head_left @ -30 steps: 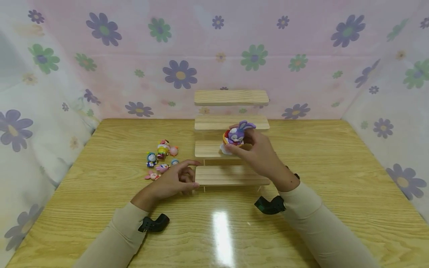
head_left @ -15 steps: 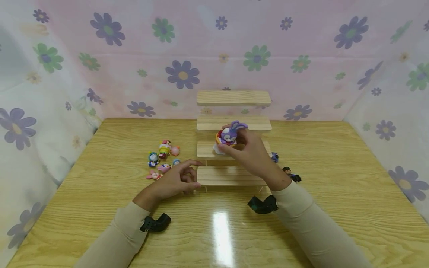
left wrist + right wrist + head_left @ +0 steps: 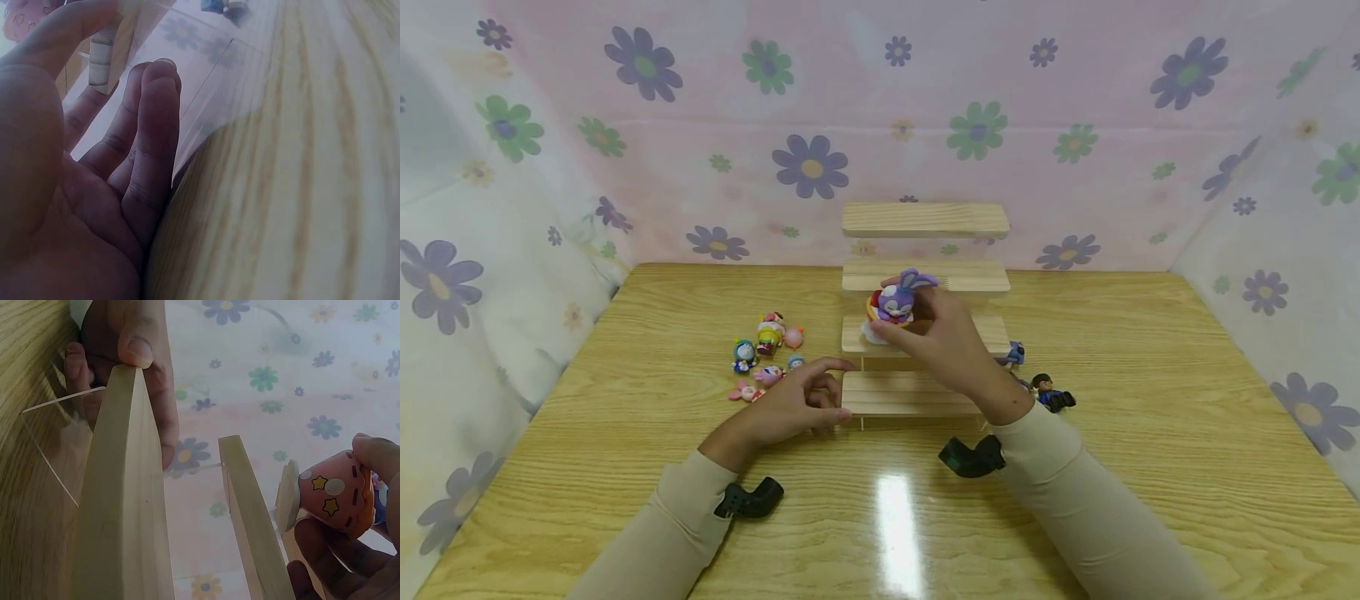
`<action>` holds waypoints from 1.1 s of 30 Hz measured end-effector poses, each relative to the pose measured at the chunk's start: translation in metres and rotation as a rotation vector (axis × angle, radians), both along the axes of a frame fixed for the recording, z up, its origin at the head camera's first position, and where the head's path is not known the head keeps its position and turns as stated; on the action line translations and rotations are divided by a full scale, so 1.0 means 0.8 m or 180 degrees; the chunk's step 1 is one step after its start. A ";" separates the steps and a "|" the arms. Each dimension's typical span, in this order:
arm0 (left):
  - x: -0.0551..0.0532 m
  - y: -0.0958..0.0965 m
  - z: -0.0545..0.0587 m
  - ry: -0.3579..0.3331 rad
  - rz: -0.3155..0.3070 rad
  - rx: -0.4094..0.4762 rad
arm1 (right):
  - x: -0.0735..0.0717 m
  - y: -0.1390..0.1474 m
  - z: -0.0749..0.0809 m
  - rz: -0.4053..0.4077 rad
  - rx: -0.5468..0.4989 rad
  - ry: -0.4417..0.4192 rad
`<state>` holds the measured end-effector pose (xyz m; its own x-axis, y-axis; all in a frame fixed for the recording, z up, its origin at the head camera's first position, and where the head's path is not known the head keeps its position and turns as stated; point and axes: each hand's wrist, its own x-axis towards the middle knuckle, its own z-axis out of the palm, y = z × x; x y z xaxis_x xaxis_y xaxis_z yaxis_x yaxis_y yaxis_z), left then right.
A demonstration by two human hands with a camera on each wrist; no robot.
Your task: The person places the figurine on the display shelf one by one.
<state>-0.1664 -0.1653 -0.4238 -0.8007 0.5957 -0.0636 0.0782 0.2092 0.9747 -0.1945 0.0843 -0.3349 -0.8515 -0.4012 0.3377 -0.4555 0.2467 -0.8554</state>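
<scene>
My right hand (image 3: 943,337) pinches a figurine of a purple bunny in a cup (image 3: 895,302) over the left part of the second-lowest step of a wooden tiered stand (image 3: 925,219). In the right wrist view the cup (image 3: 334,490) is pink with yellow stars, and its white base is close to a step. At the left end of the lowest step (image 3: 910,393), my left hand (image 3: 786,404) holds the board between thumb and index finger, its other fingers curled beneath. The right wrist view has the left thumb (image 3: 139,350) on the board's corner.
Several small figurines (image 3: 767,333) lie on the wooden table (image 3: 625,400) left of the stand. Right of it lie a dark-haired figurine (image 3: 1054,393) and a blue one (image 3: 1015,353), partly behind my right arm. Flowered cloth (image 3: 880,92) hangs at the back and sides.
The right hand has moved left along the stand with the bunny figurine, uncovering the figurines at the right. The left hand stays at the lowest step's end. The head view has shifted slightly.
</scene>
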 end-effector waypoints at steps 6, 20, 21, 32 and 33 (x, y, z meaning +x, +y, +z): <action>0.002 -0.001 0.001 -0.0043 0.0023 0.0016 | 0.001 -0.006 -0.003 0.0033 0.0003 0.0041; 0.002 -0.001 0.000 -0.0064 0.0000 0.0018 | 0.003 -0.016 -0.019 -0.0018 -0.0036 -0.0023; 0.002 0.001 0.000 -0.0062 -0.0011 0.0018 | 0.003 -0.016 -0.020 -0.0026 -0.0020 -0.0005; 0.000 0.002 0.002 -0.0037 0.0002 -0.0080 | 0.005 -0.029 -0.026 -0.0112 0.0274 0.0359; 0.000 0.002 0.002 -0.0034 0.0009 -0.0090 | 0.006 -0.032 -0.026 -0.0115 0.0275 0.0387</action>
